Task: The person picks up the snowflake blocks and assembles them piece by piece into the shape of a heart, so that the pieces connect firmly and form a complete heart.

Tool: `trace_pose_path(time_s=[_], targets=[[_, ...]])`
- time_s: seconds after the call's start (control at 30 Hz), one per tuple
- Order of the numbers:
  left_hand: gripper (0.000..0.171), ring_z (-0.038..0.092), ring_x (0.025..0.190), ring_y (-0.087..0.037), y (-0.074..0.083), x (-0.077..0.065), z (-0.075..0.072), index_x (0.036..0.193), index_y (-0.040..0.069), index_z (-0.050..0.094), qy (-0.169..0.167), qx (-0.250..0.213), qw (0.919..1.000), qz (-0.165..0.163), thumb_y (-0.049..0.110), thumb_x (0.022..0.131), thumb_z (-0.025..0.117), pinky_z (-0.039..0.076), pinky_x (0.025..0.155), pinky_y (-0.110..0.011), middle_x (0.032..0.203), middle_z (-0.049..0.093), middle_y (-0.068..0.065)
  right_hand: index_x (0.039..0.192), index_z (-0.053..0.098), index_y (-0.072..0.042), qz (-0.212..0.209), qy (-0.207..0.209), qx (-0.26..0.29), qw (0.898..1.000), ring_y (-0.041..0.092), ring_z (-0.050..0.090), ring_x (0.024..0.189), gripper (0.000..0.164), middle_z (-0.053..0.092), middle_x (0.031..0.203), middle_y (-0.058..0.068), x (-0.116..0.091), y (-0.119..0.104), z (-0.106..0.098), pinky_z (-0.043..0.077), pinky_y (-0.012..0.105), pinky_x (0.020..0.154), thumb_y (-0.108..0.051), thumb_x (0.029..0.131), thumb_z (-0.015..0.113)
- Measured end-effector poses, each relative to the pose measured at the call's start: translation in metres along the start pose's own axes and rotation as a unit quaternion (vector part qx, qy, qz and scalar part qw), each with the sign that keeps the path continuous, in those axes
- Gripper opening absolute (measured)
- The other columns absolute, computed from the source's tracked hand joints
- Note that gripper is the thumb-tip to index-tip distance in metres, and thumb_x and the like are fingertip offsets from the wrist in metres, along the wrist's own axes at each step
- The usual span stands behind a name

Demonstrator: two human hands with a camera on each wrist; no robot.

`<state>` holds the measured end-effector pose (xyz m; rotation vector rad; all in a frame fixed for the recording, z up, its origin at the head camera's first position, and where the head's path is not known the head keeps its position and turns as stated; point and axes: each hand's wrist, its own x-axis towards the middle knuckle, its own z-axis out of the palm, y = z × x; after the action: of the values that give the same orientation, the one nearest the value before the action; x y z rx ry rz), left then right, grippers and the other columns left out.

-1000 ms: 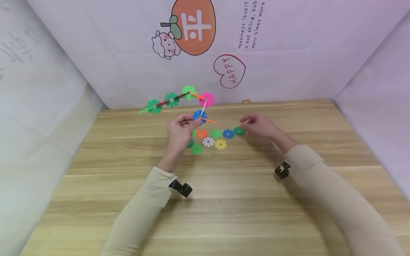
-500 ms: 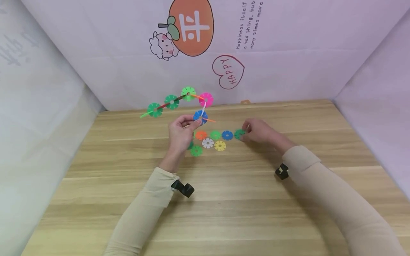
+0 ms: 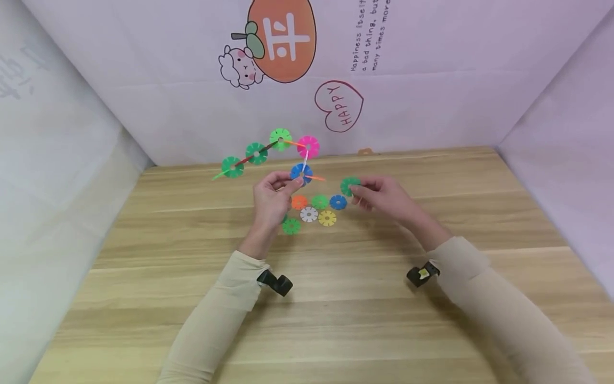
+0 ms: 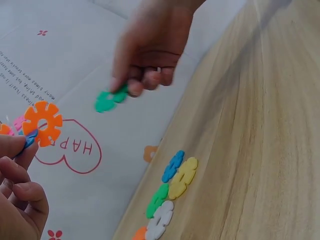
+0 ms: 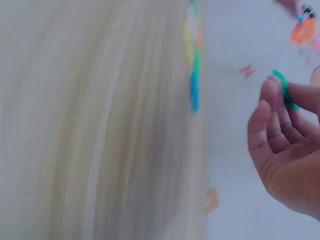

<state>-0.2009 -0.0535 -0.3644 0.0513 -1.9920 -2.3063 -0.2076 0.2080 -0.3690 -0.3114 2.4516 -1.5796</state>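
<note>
My left hand (image 3: 272,202) pinches a blue notched disc (image 3: 296,172) between thumb and fingers. That disc belongs to a chain of interlocked discs, held above the table and curving back to the left through a white, a pink (image 3: 308,147), a light green (image 3: 280,139) and darker green discs. An orange disc (image 4: 42,123), slotted on the blue one, sticks out to the right at the chain's near end. My right hand (image 3: 390,198) pinches a single green disc (image 3: 349,186) by its edge, raised off the table and apart from the chain.
Under the hands, several loose discs lie flat on the wooden table (image 3: 326,309), among them a blue one (image 3: 338,202), a yellow one (image 3: 328,217) and a white one (image 3: 309,214). The left hand partly covers others. A printed white cloth (image 3: 412,106) stands behind the table.
My right hand has taken the green disc from the right end of the loose row, lifted it and brought it left toward the chain. The left hand keeps hold of the chain, almost still.
</note>
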Motion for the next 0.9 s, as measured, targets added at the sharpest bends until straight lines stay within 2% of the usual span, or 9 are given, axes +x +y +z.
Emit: trace_pose_path(time_s=[0.1,0.2,0.4,0.67,0.9], targets=[[0.008,0.041,0.045,-0.003,-0.002,-0.002,0.002,0.095,0.004,0.071,-0.012,-0.006,0.9999,-0.001,0.004,0.093,0.079,0.030,0.042,-0.017,0.074,0.073,0.007,0.109,0.069,0.008,-0.021,0.026,0.083,0.996,0.011,0.065,0.069,0.026,0.074,0.086,0.008,-0.006,-0.011,0.011,0.058,0.027,0.066,-0.017,0.107,0.063],[0.008,0.039,0.045,-0.004,-0.005,-0.004,0.003,0.093,0.005,0.070,-0.029,-0.012,0.9995,-0.001,0.003,0.093,0.078,0.029,0.042,-0.018,0.074,0.074,0.007,0.104,0.069,0.006,-0.034,0.044,0.116,0.992,0.010,0.066,0.068,0.024,0.074,0.084,0.006,-0.011,-0.018,0.019,0.058,0.024,0.065,-0.017,0.107,0.063],[0.011,0.037,0.043,-0.004,-0.009,-0.006,0.007,0.091,0.008,0.068,-0.051,-0.040,0.9979,0.008,0.000,0.094,0.074,0.027,0.043,-0.018,0.075,0.075,0.006,0.104,0.070,0.004,-0.047,0.063,0.139,0.987,0.010,0.067,0.071,0.023,0.075,0.084,0.002,-0.013,-0.019,0.025,0.058,0.023,0.066,-0.018,0.107,0.063],[0.012,0.038,0.043,-0.004,-0.004,-0.009,0.005,0.091,0.008,0.067,-0.062,-0.056,0.9965,-0.008,-0.002,0.095,0.073,0.028,0.043,-0.018,0.076,0.077,0.005,0.104,0.071,0.002,-0.048,0.079,0.153,0.984,0.011,0.067,0.071,0.023,0.074,0.084,-0.002,-0.012,-0.021,0.029,0.058,0.023,0.068,-0.019,0.106,0.064],[0.012,0.038,0.041,-0.005,-0.001,-0.009,0.004,0.091,0.009,0.068,-0.063,-0.069,0.9955,-0.015,0.000,0.096,0.073,0.028,0.043,-0.019,0.076,0.077,0.005,0.103,0.068,0.008,-0.044,0.079,0.176,0.980,0.011,0.066,0.069,0.025,0.074,0.081,-0.002,-0.012,-0.027,0.031,0.058,0.024,0.067,-0.016,0.107,0.063]])
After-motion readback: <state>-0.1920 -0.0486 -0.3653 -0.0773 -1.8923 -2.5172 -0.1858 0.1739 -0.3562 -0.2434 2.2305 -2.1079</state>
